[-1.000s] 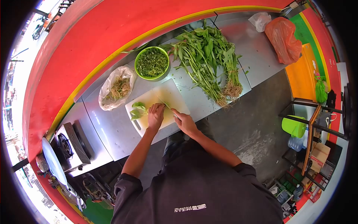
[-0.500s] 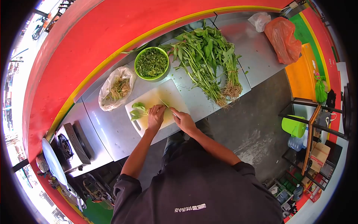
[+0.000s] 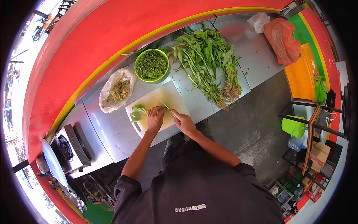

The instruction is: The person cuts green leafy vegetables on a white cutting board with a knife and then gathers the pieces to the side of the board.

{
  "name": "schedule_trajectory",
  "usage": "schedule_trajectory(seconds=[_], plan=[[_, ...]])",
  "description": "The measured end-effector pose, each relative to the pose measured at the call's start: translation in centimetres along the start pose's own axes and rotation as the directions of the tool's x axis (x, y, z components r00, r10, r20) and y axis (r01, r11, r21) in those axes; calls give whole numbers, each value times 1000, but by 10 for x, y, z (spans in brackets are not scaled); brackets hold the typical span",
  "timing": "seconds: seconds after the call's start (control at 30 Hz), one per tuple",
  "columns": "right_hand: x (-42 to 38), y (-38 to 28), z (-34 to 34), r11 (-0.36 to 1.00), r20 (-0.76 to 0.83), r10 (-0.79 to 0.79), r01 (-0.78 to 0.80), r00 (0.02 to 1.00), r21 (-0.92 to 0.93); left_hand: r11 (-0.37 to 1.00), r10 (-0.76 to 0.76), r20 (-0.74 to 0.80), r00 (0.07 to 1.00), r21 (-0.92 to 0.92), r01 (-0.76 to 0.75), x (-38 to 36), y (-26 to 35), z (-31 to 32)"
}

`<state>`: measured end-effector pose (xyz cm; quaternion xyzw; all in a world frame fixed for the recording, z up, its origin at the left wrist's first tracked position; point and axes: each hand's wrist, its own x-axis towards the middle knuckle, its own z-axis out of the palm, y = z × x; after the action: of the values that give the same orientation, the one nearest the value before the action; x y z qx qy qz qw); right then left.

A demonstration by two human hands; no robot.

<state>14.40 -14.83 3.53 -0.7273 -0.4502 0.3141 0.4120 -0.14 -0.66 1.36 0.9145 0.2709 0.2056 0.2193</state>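
On the white cutting board (image 3: 175, 89), my left hand (image 3: 155, 118) is closed on leafy greens (image 3: 138, 111), whose leaves stick out on its left side. My right hand (image 3: 183, 122) grips a knife (image 3: 164, 104) by the handle, its blade slanting up and left beside my left fingertips. Small green bits lie near the blade. Behind the board stands a green bowl (image 3: 168, 71) filled with chopped greens. To its left, a clear plastic bag (image 3: 105, 98) holds root trimmings. A large heap of long-stemmed greens (image 3: 203, 61) with roots lies to the right.
The steel counter (image 3: 123, 130) runs along a red wall (image 3: 93, 41). At its left end sits a gas stove (image 3: 71, 145). An orange plastic bag (image 3: 282, 41) and a crumpled clear bag (image 3: 258, 21) rest at the far right. A shelf with a green bucket (image 3: 293, 127) stands to the right.
Both hands stay almost in the same place on the board. The knife and the leaves at my left hand have shifted only slightly.
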Motion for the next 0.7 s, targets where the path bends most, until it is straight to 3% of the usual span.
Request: schedule_trajectory(seconds=[0.13, 0.3, 0.4, 0.5, 0.63, 0.7], plan=[[-1, 4, 1, 999, -25, -49, 49, 998, 15, 1000, -2, -50, 999, -27, 0, 1, -3, 5], [3, 4, 6, 1000, 10, 23, -23, 1000, -19, 999, -2, 8, 1000, -45, 2, -1, -1, 2], [-1, 3, 4, 1000, -5, -13, 13, 1000, 0, 996, -41, -65, 997, -83, 35, 2, -2, 6], [-2, 3, 0, 999, 34, 18, -17, 999, -28, 995, -39, -45, 998, -95, 35, 4, -1, 5], [1, -1, 0, 998, 53, 62, -61, 997, -10, 1000, 2, -20, 1000, -27, -2, 2, 0, 0], [0, 0, 3, 1000, -7, -16, 16, 1000, -20, 999, -22, -14, 1000, -25, 22, 1, -3, 0]])
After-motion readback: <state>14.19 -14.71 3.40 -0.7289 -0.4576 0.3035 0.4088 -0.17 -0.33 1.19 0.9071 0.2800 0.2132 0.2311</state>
